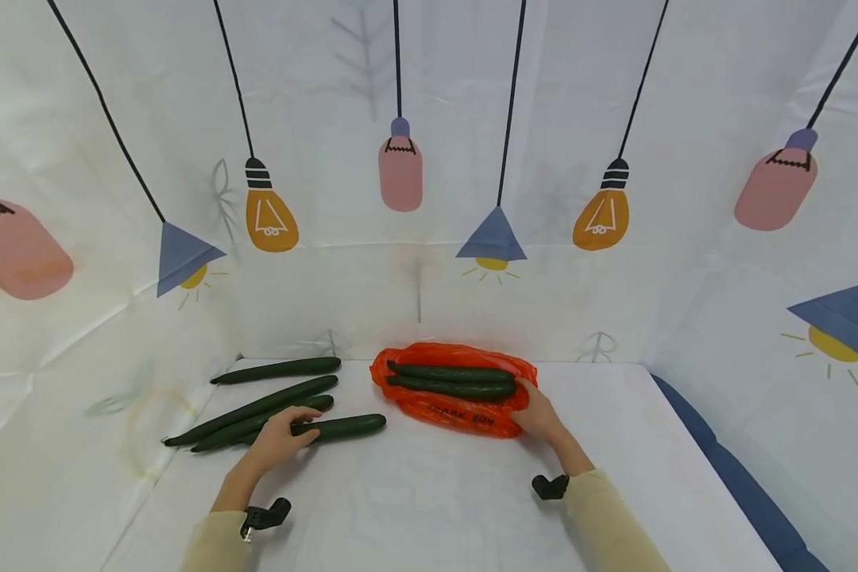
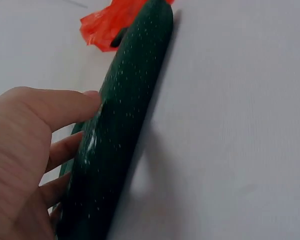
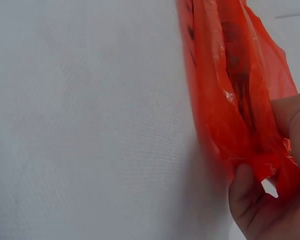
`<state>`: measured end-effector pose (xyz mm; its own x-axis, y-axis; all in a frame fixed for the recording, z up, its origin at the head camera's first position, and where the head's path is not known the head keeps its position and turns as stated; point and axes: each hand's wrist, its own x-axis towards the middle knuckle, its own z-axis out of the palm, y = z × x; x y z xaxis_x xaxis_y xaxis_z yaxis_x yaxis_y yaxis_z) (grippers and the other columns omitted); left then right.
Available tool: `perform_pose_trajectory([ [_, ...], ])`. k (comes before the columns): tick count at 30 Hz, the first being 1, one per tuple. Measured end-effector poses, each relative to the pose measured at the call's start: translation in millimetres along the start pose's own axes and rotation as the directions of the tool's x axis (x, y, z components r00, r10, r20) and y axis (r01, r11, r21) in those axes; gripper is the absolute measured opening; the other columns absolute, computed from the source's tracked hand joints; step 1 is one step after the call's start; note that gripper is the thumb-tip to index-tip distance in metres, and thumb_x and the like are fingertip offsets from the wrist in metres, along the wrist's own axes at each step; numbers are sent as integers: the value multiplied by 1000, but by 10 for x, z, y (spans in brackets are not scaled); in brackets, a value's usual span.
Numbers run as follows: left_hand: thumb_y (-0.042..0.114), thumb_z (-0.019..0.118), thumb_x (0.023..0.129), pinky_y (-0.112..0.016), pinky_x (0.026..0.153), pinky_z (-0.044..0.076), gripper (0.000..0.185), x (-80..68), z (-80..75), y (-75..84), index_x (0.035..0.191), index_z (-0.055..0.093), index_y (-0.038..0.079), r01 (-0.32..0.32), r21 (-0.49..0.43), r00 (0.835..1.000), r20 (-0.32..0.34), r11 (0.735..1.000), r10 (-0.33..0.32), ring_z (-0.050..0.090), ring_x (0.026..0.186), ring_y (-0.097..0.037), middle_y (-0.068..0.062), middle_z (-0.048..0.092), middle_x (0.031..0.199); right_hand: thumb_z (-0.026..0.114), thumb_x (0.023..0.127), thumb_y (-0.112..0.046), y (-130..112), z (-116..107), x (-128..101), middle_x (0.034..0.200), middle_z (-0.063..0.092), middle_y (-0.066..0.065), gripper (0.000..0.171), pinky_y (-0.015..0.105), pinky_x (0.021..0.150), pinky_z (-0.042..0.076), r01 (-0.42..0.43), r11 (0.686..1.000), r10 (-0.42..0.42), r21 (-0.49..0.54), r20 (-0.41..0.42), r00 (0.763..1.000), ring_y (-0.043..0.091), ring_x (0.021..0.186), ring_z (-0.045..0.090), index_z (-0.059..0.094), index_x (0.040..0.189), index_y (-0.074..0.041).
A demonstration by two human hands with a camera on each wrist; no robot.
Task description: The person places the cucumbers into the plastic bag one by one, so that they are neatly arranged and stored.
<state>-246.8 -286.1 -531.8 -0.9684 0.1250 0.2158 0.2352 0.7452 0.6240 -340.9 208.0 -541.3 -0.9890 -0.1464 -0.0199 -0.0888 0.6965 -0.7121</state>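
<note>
My left hand [image 1: 280, 437] curls over one dark green cucumber [image 1: 350, 427] on the white table. In the left wrist view the thumb [image 2: 72, 107] presses its side, while the other fingers pass partly hidden behind it. At the right end of a red plastic bag [image 1: 429, 411], my right hand [image 1: 539, 411] grips the crumpled plastic; the right wrist view shows the bag [image 3: 225, 120] bunched between thumb and fingers. Two cucumbers [image 1: 450, 388] lie side by side in the bag's opening.
Beside and beyond my left hand lie more cucumbers, one [image 1: 279, 370] apart at the back and others [image 1: 257, 409] close together. A white sheet [image 1: 429, 302] printed with lamps hangs behind the table [image 1: 429, 500]. Blue material [image 1: 743, 477] borders the right edge.
</note>
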Motion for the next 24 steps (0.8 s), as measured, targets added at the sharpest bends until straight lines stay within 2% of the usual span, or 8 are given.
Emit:
perform_pose_trajectory([
  [6,38,75,67,-51,85,34,46,-64,-24,-86,109,61,24,6,154,1000,8,988,-7,49,105,-26,2,57,108,54,75,-5,-22,11,-14,134,34,18,65,55,94,24,-20,996,24,88,-47,999,35,121,29,30,135,-8],
  [11,40,74,66,-55,86,27,48,-51,10,-123,110,59,29,-29,255,999,21,966,25,49,107,-26,1,57,113,51,75,-3,-22,27,-10,135,33,15,64,54,94,25,-32,990,42,137,-75,996,33,122,28,31,135,-13],
  [19,35,77,64,-53,83,29,47,-42,-5,-109,108,60,29,-55,241,998,0,969,57,52,102,-24,4,58,109,50,77,-5,2,71,-28,136,31,14,63,55,95,22,-9,992,18,129,-61,998,33,124,26,30,135,-15],
  [24,38,75,65,-54,84,29,47,-63,4,-124,109,59,31,-64,219,998,22,974,61,50,105,-22,8,56,111,50,77,-6,27,96,-71,136,31,16,62,57,93,23,-36,992,43,118,-58,997,34,122,27,31,135,-16],
])
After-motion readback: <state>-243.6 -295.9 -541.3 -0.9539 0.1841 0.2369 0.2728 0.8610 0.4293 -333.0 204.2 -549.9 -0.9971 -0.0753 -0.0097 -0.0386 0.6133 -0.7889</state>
